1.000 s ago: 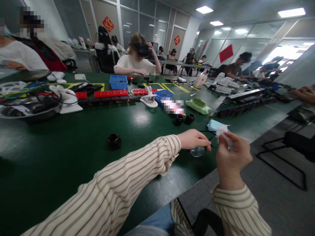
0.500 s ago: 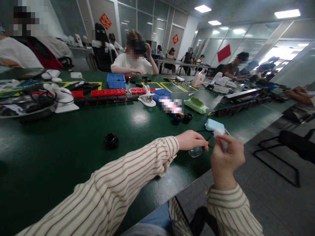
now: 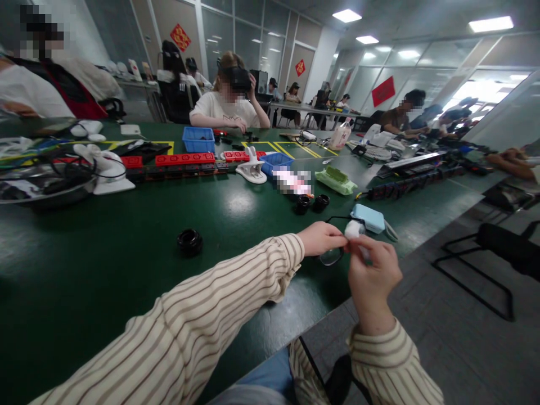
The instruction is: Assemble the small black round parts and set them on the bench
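My left hand is closed on a pair of eyeglasses with thin dark frames, held above the table's near right edge. One clear lens shows below its fingers; the rest is partly covered. A crumpled white tissue is pinched in my right hand, and the fingertips of both hands meet close by the glasses. Just beyond them lies a light blue case with a strap.
Black ring-shaped parts sit on the green table, and two similar ones lie near a green wipes pack. Farther back are a white clip stand, blue bins and a person wearing a headset. A black chair stands right.
My right hand has moved left with the tissue, up to the glasses. My left hand has shifted slightly left and the glasses have tilted a little.
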Demonstrator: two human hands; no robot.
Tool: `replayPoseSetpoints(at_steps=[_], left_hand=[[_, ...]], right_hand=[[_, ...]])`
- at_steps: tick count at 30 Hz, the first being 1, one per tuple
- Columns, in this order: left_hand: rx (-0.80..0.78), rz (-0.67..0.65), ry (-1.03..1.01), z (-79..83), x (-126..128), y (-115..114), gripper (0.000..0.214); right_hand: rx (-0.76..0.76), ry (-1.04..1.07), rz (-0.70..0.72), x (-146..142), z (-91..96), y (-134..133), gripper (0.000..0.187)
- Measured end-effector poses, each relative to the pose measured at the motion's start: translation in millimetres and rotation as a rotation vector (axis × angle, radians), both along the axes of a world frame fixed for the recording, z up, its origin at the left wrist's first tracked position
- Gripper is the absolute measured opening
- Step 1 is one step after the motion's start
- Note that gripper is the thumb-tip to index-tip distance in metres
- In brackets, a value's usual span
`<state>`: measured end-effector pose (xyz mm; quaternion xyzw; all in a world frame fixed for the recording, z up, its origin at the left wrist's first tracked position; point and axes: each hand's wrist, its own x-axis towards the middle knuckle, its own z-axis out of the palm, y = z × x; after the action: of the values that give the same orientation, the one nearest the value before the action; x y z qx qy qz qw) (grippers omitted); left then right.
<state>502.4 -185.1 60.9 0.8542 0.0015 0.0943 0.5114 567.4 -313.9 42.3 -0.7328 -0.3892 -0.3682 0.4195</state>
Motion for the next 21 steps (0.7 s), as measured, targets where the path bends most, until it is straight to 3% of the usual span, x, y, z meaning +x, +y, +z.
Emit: replayPoseSetpoints(at_steps=[5, 9, 13, 17, 21], left_hand=[[-0.023, -0.046, -0.027, 0.4, -0.1, -1.1, 0.029], [-0.014, 0.007, -0.014, 0.7, -0.1, -0.7, 0.026], [-0.051, -0.04, -0.03, 1.8, -1.2, -1.3, 0.027], [-0.038, 0.003, -0.016, 1.9, -1.5, -1.1, 0.025], [-0.078, -0.029, -0.027, -1.3, -0.7, -0.6, 0.027]], right_hand=[[0.049, 0.051, -0.109, 0.8, 1.1, 0.1, 0.012], [0.003, 0.005, -0.012, 3.6, -1.6, 1.3, 0.011], [0.059, -0.004, -0.114, 7.4, -1.9, 1.9, 0.011], [0.035, 0.013, -0.031, 6.4, -1.5, 3.5, 0.01], [0.072, 0.08, -0.13, 4.7, -2.8, 4.1, 0.013]])
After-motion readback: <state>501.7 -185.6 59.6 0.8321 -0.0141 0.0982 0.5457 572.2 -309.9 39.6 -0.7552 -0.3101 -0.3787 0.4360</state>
